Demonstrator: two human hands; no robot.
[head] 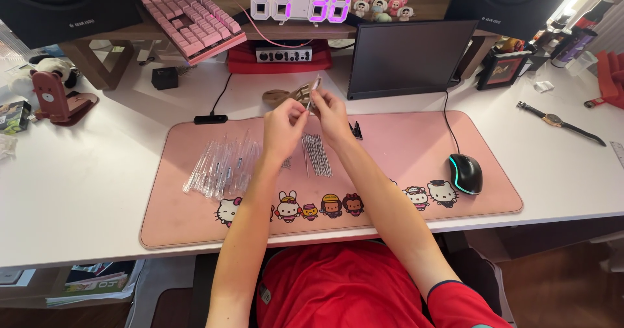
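My left hand (284,128) and my right hand (330,113) are raised together above a pink desk mat (416,152). Between their fingertips they pinch a small thin piece (314,87); its exact kind is too small to tell. Below the hands a bundle of thin metal rods (316,154) lies on the mat. To the left of it sits a pile of clear plastic tubes (221,165). A small black clip (355,130) lies just right of my right hand.
A black mouse (465,172) rests on the mat's right end. A dark tablet screen (406,58) stands behind the hands, with a wooden piece (281,96) beside it. A wristwatch (560,122) lies far right. A pink keyboard (185,16) leans on the back shelf.
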